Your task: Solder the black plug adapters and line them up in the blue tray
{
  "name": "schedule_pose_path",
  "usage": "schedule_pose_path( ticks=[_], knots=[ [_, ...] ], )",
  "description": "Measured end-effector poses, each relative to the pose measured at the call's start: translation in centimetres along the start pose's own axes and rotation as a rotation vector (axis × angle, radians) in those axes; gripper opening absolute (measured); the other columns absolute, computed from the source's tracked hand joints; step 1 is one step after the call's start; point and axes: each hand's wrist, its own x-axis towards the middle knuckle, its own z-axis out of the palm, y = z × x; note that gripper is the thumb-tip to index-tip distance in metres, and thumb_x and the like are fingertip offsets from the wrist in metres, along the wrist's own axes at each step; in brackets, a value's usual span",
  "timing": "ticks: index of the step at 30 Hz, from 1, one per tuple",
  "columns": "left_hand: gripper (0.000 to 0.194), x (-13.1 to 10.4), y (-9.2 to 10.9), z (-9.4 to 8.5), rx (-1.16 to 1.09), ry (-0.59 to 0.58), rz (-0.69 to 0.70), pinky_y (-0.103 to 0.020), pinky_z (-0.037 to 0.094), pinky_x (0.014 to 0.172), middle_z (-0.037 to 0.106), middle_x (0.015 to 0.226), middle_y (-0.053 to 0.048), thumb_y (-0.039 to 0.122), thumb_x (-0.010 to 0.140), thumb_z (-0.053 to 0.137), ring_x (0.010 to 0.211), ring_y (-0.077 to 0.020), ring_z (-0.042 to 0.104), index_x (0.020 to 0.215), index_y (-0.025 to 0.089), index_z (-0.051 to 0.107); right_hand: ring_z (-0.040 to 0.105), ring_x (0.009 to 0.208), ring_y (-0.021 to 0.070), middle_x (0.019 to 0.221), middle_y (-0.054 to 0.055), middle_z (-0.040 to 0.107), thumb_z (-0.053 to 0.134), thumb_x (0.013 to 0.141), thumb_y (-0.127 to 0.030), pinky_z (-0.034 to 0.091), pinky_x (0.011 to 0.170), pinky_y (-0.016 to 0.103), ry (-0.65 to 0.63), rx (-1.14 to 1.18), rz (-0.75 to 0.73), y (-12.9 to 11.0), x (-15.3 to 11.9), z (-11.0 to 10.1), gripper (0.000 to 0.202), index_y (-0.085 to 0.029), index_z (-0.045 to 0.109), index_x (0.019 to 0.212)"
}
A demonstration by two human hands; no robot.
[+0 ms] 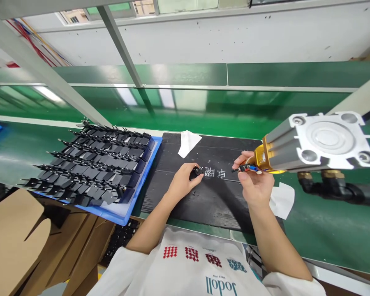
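Observation:
My left hand (185, 179) rests over the black mat (216, 209), its thumb and fingers curled around a small black part (195, 173). To the right, my right hand (256, 183) pinches a small dark piece with red and blue bits (243, 168) between thumb and fingers. Its exact kind is too small to make out. Just beyond that hand is a gold-coloured metal block (261, 156) on the end of a silver pneumatic cylinder (314, 142). The two hands are apart, with white lettering (215, 172) on the mat between them.
On the left, a blue tray (128, 211) bears rows of black parts (95, 164). White scraps (188, 143) lie at the mat's far edge and beside my right wrist (283, 200). Black air fittings (333, 187) project below the cylinder. Cardboard boxes (15, 234) stand lower left.

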Motion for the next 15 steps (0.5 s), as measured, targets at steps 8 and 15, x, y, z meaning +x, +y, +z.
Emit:
schedule_pose_path(
  ticks=[8, 15],
  knots=[
    [0.018, -0.3, -0.1, 1.0, -0.007, 0.059, 0.003, -0.032, 0.054, 0.09, 0.069, 0.102, -0.006, 0.025, 0.087, 0.064, 0.097, -0.0196, 0.068, 0.103, 0.02, 0.059, 0.06, 0.066, 0.0162, 0.08, 0.001, 0.063, 0.08, 0.071, -0.047, 0.054, 0.062, 0.033, 0.002, -0.004, 0.039, 0.6, -0.1, -0.7, 0.039, -0.025, 0.067, 0.101],
    [0.019, -0.4, 0.5, 2.0, 0.144, 0.033, -0.084, -0.032, 0.054, 0.084, 0.07, 0.099, -0.007, 0.032, 0.092, 0.057, 0.094, -0.0217, 0.068, 0.106, 0.02, 0.056, 0.062, 0.069, 0.0187, 0.083, 0.002, 0.064, 0.082, 0.068, -0.048, 0.057, 0.066, 0.037, 0.004, -0.023, 0.073, 1.3, -0.3, -1.6, 0.046, -0.025, 0.065, 0.104]
  ],
)
